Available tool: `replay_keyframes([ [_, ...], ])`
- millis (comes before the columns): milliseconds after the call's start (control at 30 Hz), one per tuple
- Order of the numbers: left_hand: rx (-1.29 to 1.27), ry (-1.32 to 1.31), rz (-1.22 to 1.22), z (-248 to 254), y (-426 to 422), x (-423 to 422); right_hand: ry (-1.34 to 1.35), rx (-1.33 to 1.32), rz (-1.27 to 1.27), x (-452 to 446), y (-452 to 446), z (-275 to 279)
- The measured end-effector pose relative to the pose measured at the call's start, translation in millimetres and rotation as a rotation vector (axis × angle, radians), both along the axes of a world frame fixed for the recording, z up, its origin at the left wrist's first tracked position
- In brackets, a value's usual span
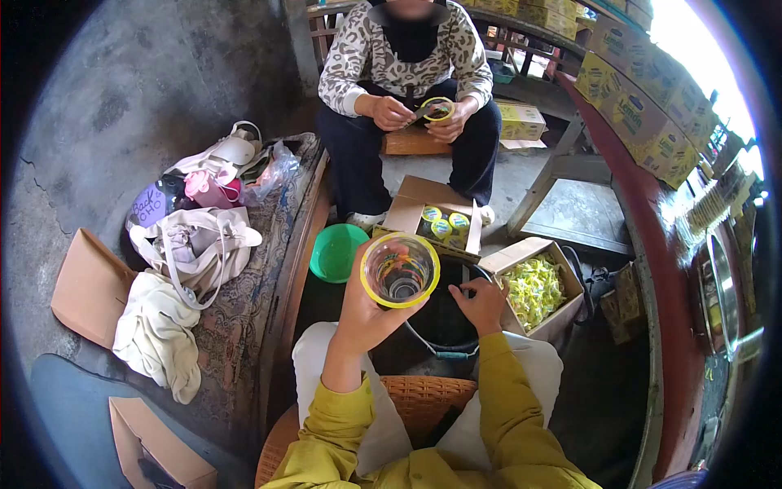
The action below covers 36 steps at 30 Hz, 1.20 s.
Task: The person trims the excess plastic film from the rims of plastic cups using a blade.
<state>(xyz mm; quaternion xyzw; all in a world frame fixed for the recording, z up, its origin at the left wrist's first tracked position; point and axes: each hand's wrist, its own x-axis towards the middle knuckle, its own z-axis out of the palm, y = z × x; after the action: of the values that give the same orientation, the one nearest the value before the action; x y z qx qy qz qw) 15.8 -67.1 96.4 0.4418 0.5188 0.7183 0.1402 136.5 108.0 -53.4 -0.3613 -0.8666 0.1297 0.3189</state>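
My left hand point(358, 314) is wrapped around a clear plastic cup point(399, 273) with a yellow rim, its mouth tilted toward me. Coloured print shows through the cup wall. Beside it, to the right, my right hand point(481, 306) hovers over a black bucket point(440, 322) with a teal handle grip. Its thumb and fingers are bent and slightly apart, and I see nothing between them. Just right of that hand stands a carton point(521, 254) full of small yellow-green packets point(535, 292). Beyond the bucket, an open carton point(415, 204) holds several lidded cups point(441, 227).
Opposite me sits a person point(407, 57) holding a yellow-rimmed cup point(438, 109) and a dark flat tool. A green bowl point(338, 253) is at the left. Bags point(195, 240) and cloth point(159, 334) lie on a low bench. Printed cartons point(643, 114) line the right ledge.
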Motion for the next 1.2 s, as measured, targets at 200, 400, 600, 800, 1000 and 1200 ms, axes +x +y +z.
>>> replay_keyframes([
  [200, -0.058, 0.261, 0.176, 0.7, 3.5, -4.6, 0.008, -0.132, 0.032, 1.8, 12.2, -26.2],
  [400, -0.254, 0.317, 0.173, -43.2, 24.3, -14.2, 0.341, -0.415, 0.164, 11.6, -3.3, 3.3],
  [600, -0.126, -0.246, -0.189, -94.3, 34.6, 8.6, 0.498, -0.554, 0.177, 43.7, -20.7, 8.3],
  [800, -0.385, -0.402, -0.142, -103.6, 52.9, 10.3, 0.531, -0.804, 0.078, 60.8, -16.8, -21.0],
  [1000, -0.617, -0.463, -0.106, -90.2, 57.0, 14.1, 0.540, -0.760, -0.068, 56.5, -18.2, -22.8],
  [1200, -0.728, -0.440, -0.129, -106.6, 63.1, 8.7, 0.527, -0.674, -0.081, 52.5, -20.8, -16.7],
])
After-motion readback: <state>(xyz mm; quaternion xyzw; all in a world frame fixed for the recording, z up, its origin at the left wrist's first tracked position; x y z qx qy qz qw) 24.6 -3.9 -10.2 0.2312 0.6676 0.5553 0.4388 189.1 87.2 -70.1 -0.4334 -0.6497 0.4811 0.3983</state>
